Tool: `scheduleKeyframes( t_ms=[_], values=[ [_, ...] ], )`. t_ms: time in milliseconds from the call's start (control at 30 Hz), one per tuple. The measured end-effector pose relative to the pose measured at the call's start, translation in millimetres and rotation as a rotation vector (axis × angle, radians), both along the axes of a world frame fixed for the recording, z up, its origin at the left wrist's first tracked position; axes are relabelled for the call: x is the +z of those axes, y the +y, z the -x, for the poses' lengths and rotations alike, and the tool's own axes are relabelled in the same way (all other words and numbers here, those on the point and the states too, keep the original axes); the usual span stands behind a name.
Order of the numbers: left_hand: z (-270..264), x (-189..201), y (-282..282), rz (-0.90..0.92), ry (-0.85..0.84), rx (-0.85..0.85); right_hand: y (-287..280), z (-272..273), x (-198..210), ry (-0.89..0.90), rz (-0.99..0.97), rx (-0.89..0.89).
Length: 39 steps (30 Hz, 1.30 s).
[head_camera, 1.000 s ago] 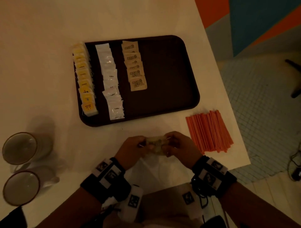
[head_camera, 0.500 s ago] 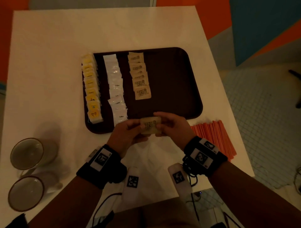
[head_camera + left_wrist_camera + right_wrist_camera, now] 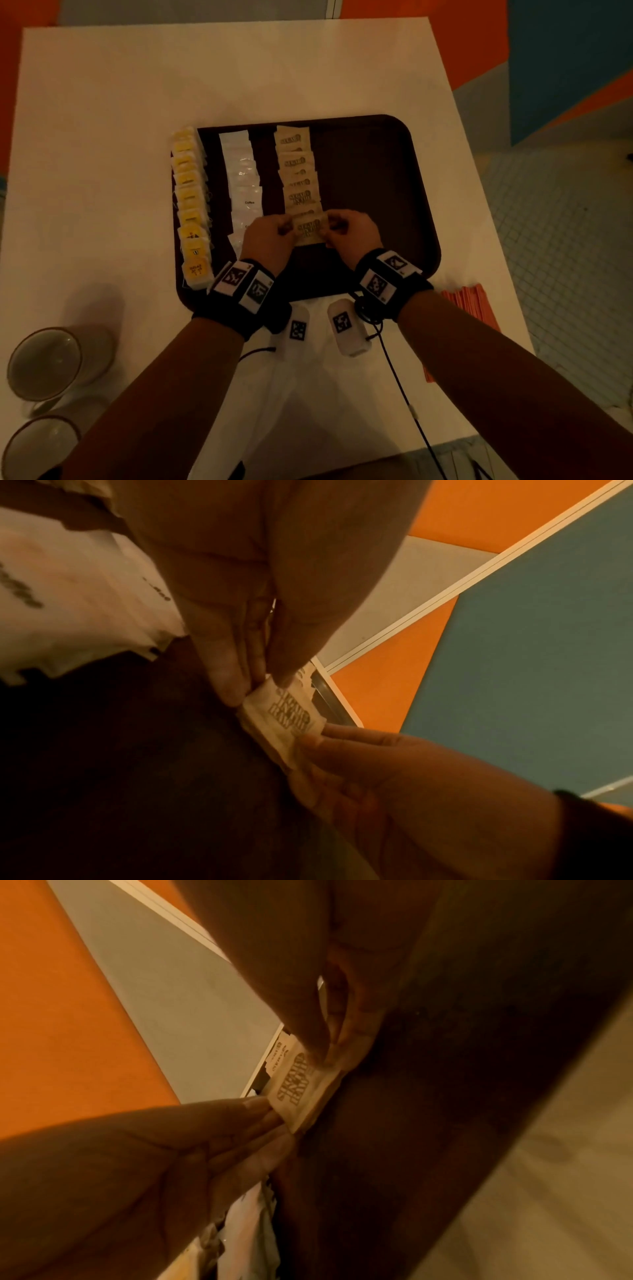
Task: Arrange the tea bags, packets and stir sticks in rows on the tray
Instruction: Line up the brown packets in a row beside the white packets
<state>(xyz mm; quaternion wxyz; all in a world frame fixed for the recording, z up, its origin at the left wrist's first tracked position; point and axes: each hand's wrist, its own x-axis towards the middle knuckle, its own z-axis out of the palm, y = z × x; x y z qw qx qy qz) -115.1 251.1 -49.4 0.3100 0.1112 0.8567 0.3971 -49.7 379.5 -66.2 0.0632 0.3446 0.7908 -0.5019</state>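
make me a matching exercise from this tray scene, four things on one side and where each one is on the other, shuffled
Things:
1. yellow tea bags
2. white packets
3. brown packet
4. red stir sticks

Places:
A. on the table, right of the tray
B. pinched by left hand and right hand
C. row along the tray's left edge
D. second row from the left

Pairs: 1-C, 2-D, 3-B, 4-A

One white packet (image 3: 247, 202) says "Coffee". The brown packet (image 3: 299, 1089) has big letters, too blurry to read.
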Motion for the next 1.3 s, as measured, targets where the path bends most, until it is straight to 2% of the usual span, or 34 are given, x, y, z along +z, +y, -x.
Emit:
scheduleKeyframes(
  t_ms=[100,233,433,567,733,1067,1300],
  values=[
    [-2,-3,0,0.022,0.017,-0.017,2,-1,1,-0.055,-0.161,0.086],
    [-6,-4,-3,-0.044,0.009,-0.008,0,-4,3,-0.104,-0.228,0.150],
    [-13,-2,-11,-0.078,-0.038,-0.015,-3,-15,8,-0.078,-0.221,0.175],
    [-18,0,-15,-0.068,-0.093,0.054,-4,-22,13,-0.088,-0.238,0.257],
    [-14,-6,-18,0.042,-0.003,0.002,-5,-21,8,-0.110,-0.228,0.224],
    [-20,-12,-14,0.043,0.078,-0.066,-10,-23,11,-0.095,-0.218,0.225],
    [-22,-11,-16,0.037,0.067,-0.056,-9,-24,11,-0.064,-0.169,0.213]
  ],
)
